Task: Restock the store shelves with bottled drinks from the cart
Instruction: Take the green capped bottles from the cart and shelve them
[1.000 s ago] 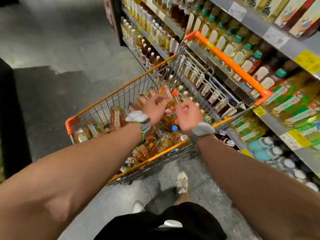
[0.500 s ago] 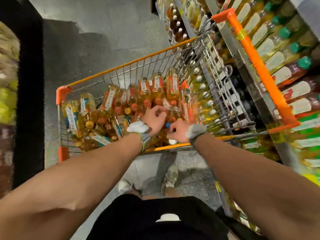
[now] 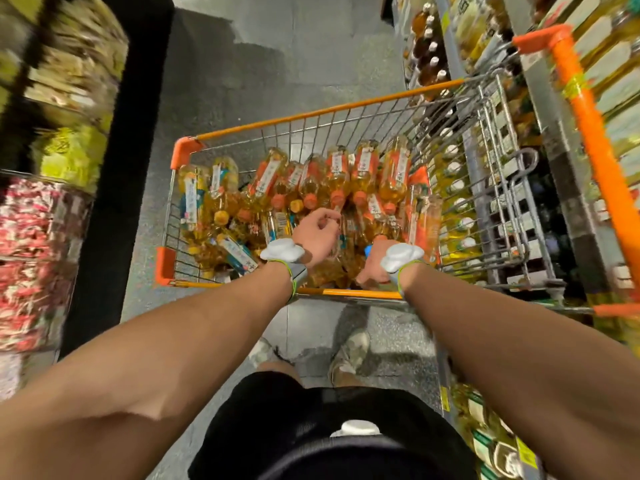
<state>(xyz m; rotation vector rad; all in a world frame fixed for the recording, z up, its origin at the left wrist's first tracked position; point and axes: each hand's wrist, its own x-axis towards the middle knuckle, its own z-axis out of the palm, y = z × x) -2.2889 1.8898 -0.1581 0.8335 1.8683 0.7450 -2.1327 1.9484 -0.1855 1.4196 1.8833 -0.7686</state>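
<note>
Bottles (image 3: 363, 168) in cart (image 3: 329, 110); grey aisle floor (image 3: 277, 64)

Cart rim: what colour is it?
The cart rim is orange, above grey metal wire sides. It shows best in the head view, the only one.

Sleeveless; left hand (image 3: 317, 235) and right hand (image 3: 372, 271) bare. Each wrist has a lumpy white pod on a grey strap edged neon green: left pod (image 3: 281, 250) at 9 o'clock, right pod (image 3: 401, 257) at 3. Black shorts (image 3: 294, 438) at 6, with a small white patch (image 3: 355, 428) at the waist. Pale mottled sneakers (image 3: 349, 355).
</note>
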